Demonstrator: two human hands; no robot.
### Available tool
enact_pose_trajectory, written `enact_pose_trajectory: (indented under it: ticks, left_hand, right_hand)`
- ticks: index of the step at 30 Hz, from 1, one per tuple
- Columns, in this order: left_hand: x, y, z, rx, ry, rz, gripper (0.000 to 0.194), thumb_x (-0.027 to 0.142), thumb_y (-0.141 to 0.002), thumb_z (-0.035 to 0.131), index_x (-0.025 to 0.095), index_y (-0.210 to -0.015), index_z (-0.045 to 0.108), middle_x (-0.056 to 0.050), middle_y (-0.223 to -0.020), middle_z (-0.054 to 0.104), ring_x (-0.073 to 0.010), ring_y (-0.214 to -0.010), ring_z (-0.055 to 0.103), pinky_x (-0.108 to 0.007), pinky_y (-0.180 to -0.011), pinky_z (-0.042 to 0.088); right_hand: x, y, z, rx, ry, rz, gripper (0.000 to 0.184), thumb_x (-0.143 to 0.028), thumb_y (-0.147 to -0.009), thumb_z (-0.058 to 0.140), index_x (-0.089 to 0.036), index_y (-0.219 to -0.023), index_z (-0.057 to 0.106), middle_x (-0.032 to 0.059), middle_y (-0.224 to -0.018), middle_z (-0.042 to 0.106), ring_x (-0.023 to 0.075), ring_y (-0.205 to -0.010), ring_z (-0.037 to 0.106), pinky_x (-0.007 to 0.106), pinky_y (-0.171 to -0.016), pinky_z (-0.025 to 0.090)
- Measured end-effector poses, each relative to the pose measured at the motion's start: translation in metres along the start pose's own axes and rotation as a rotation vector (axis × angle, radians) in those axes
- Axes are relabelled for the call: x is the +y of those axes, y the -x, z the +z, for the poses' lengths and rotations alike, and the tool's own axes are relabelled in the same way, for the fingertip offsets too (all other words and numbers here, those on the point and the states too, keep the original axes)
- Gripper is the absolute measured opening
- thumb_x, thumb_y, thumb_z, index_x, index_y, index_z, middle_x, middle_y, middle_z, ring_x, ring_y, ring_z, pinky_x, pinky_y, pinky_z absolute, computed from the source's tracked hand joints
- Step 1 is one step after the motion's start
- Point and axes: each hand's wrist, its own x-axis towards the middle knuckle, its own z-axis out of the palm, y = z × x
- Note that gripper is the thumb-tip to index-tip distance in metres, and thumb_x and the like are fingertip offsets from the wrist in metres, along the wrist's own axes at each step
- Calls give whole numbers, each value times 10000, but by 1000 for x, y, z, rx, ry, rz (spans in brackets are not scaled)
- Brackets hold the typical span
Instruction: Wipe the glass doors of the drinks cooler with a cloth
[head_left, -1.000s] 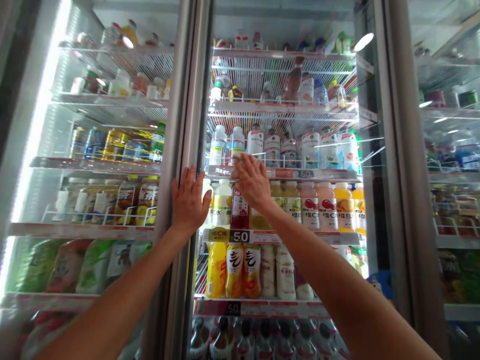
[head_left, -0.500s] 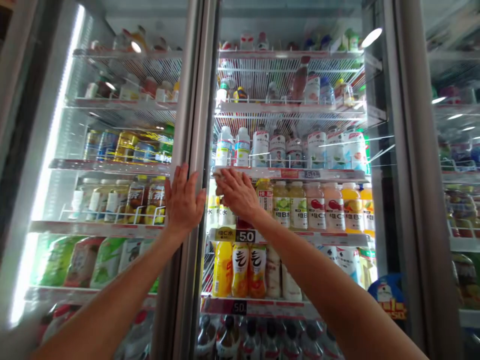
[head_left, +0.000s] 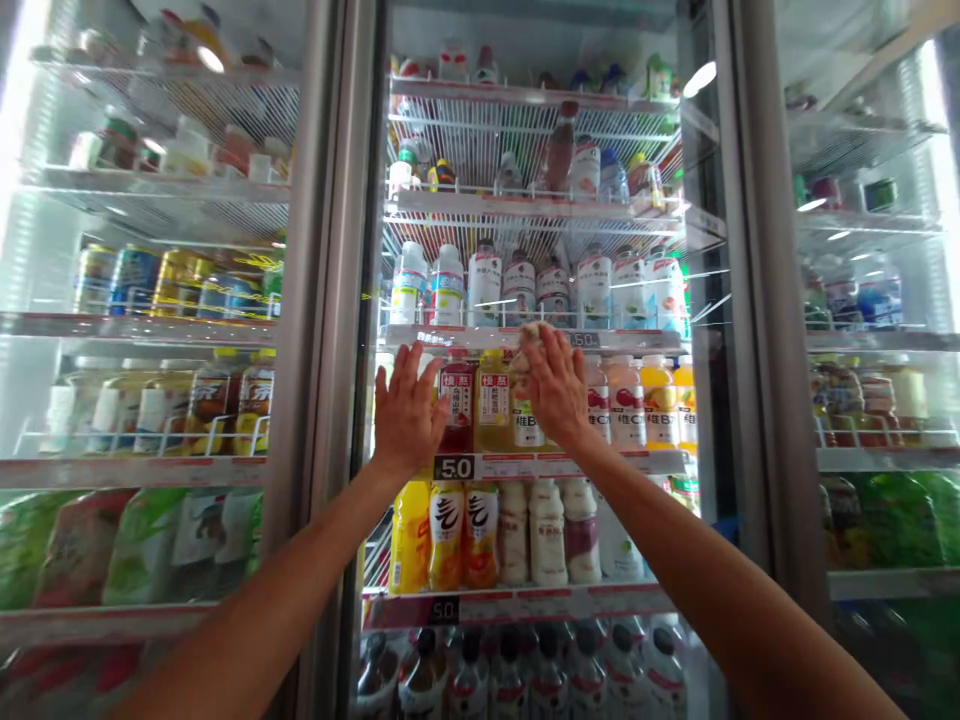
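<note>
My right hand (head_left: 555, 388) presses a crumpled beige cloth (head_left: 534, 334) on the glass door (head_left: 525, 230) of a drinks fridge, at the height of a shelf edge. Most of the cloth is hidden under the palm and fingers. To its left, my left hand (head_left: 409, 408) lies with fingers spread at the left part of the same door, holding nothing. Behind the hands, inside the fridge, stand a dark red bottle (head_left: 457, 405) and a yellow bottle (head_left: 493, 405).
A metal door frame (head_left: 352, 250) runs upright to the left, another frame (head_left: 765, 250) to the right. Shelves behind the glass carry bottles, such as white bottles (head_left: 448, 285) above and orange-yellow bottles (head_left: 480, 540) below. Further fridge sections with cans (head_left: 135, 278) flank this door.
My right hand has moved right across the glass with the cloth. My left hand has left the metal frame and come right onto the glass. The view has shifted to the right.
</note>
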Motion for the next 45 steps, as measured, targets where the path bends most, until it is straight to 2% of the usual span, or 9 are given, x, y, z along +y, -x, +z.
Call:
enact_pose_trajectory:
  ticks: [5, 11, 18, 25, 27, 33, 41, 43, 45]
  left_hand:
    - [36, 24, 27, -38, 43, 35, 479, 329, -864, 394, 163, -1313, 400, -121, -1447, 277, -220, -1369, 167, -448, -1114, 94]
    - [37, 42, 40, -73, 25, 34, 524, 350, -845, 441, 190, -1339, 369, -103, -1451, 270, -242, -1373, 138, -485, -1113, 66]
    - [36, 43, 41, -81, 11, 34, 539, 364, -845, 445, 203, -1351, 349, -86, -1459, 253, -230, -1377, 122, -476, -1117, 60]
    - [36, 43, 42, -82, 35, 24, 558, 369, -843, 455, 215, -1364, 326, -68, -1472, 223, -232, -1379, 110, -472, -1121, 44]
    - [34, 43, 43, -69, 35, 33, 563, 360, -841, 463, 221, -1367, 320, -65, -1471, 227, -232, -1377, 119, -471, -1120, 52]
    - [36, 58, 44, -13, 2, 80, 580, 326, -831, 497, 222, -1371, 314, -86, -1454, 263, -240, -1365, 178, -471, -1110, 108]
    - [49, 91, 42, -51, 39, 107, 612, 305, -834, 504, 265, -1392, 257, -70, -1449, 274, -239, -1358, 202, -485, -1109, 105]
    - [48, 91, 43, -50, 50, 97, 613, 307, -835, 504, 276, -1392, 252, -64, -1448, 279, -239, -1357, 208, -488, -1108, 111]
    - [48, 90, 44, -48, 59, 94, 611, 310, -837, 502, 285, -1392, 249, -58, -1444, 288, -238, -1354, 217, -489, -1107, 115]
  right_hand:
    - [8, 56, -7, -179, -2, -317, 483, -245, -850, 424, -288, -1329, 385, 30, -1467, 288, 189, -1379, 168, 450, -1118, 146]
    - [66, 43, -19, 110, 110, 263, 492, -233, -865, 350, -281, -1355, 337, 40, -1476, 261, 224, -1370, 201, 521, -1078, 202]
    - [30, 112, -15, -126, 28, -158, 441, -257, -841, 428, -271, -1282, 450, 46, -1457, 307, 201, -1367, 214, 445, -1115, 167]
    - [106, 102, -25, 253, 144, 453, 499, -223, -843, 342, -203, -1340, 376, 121, -1449, 300, 265, -1340, 270, 539, -1041, 239]
    - [89, 99, -21, 214, 134, 405, 513, -223, -850, 338, -232, -1363, 334, 99, -1464, 272, 261, -1352, 240, 538, -1049, 236]
    - [25, 115, -10, -66, 51, -99, 523, -209, -832, 426, -288, -1344, 355, 28, -1477, 260, 202, -1376, 179, 448, -1108, 172]
    - [113, 127, -25, 325, 135, 593, 475, -254, -863, 337, -214, -1334, 380, 123, -1436, 327, 254, -1331, 289, 534, -1030, 247]
    - [103, 130, -22, 303, 131, 535, 484, -247, -865, 338, -211, -1347, 361, 125, -1441, 316, 251, -1337, 277, 522, -1036, 249]
    - [89, 138, -20, 169, 104, 297, 489, -232, -862, 362, -236, -1350, 356, 97, -1452, 305, 225, -1351, 254, 480, -1064, 239]
